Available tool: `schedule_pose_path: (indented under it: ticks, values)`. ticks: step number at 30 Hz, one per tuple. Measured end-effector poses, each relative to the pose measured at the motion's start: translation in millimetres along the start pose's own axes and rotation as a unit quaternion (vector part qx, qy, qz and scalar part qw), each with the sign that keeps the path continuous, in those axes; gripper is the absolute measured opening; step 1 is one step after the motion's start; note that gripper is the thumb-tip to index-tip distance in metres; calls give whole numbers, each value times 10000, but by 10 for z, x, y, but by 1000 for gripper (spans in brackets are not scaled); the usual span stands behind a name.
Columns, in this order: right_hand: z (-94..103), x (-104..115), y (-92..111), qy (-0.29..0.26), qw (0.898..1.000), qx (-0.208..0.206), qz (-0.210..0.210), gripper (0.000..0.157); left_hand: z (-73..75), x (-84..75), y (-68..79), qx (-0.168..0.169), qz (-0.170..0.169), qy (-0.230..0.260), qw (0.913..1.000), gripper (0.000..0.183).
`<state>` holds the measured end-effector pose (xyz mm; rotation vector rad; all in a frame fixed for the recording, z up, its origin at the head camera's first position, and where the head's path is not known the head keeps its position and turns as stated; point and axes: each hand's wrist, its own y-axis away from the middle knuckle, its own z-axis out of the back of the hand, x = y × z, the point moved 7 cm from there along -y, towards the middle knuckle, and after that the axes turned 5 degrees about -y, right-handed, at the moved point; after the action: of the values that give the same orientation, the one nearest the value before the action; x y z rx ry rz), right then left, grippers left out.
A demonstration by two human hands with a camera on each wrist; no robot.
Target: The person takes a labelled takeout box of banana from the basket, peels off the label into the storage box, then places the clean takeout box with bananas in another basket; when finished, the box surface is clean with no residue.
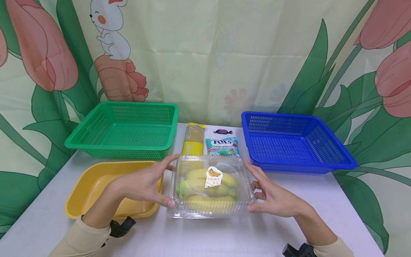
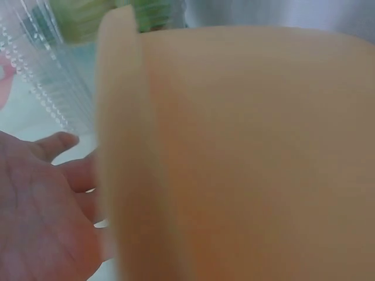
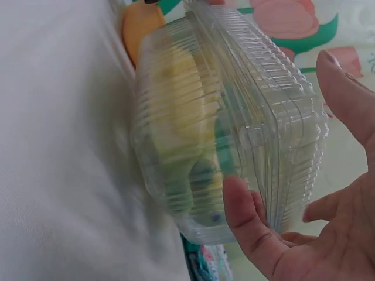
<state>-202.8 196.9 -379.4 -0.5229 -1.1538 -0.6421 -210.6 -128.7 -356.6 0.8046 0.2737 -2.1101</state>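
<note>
A clear plastic clamshell box (image 1: 245, 189) of yellow-green bananas (image 1: 194, 187) is at the middle of the table, with a white banana label on its lid. My left hand (image 1: 141, 187) is at the box's left side, thumb near the front corner and index finger near the back one. On the opposite side, my right hand (image 1: 279, 196) has its spread thumb and index finger against the box edge. Seen from the right wrist, one fingertip (image 3: 237, 199) overlaps the box wall. A tan tray wall (image 2: 252, 152) covers part of my left fingers in the left wrist view.
Behind the box are a yellow-ended packet (image 1: 193, 146), a Fox's mint bag (image 1: 222, 147) and a purple wrapped candy (image 1: 223, 132). A green basket (image 1: 122, 153) and yellow tray (image 1: 80, 192) stand at left, a blue basket (image 1: 298, 166) at right.
</note>
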Motion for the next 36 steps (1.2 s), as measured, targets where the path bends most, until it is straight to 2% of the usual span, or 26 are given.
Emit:
schedule_pose_path:
  ticks: [7,13,18,24,29,32,36]
  values:
    - [-2,-47,43,-16,9997,84,-209,101,-36,20,-9,68,18,-294,9995,126]
    - [-16,-71,62,20,9991,167,-379,103,-55,23,-10,174,106,-349,9992,127]
    - [-35,-98,76,100,9982,283,-513,105,-83,34,8,322,326,-298,9985,128]
    - [-30,-121,94,294,9980,297,-473,105,-102,55,-6,380,448,-383,9975,128]
    - [-22,-116,47,665,9966,225,-437,87,-113,113,13,313,510,-430,9973,130]
    - [-13,-110,-22,966,9938,136,-541,76,-122,151,50,237,482,-439,9976,131]
    - [25,-86,-54,1369,9891,-52,-535,75,-131,142,30,130,120,-353,9992,125]
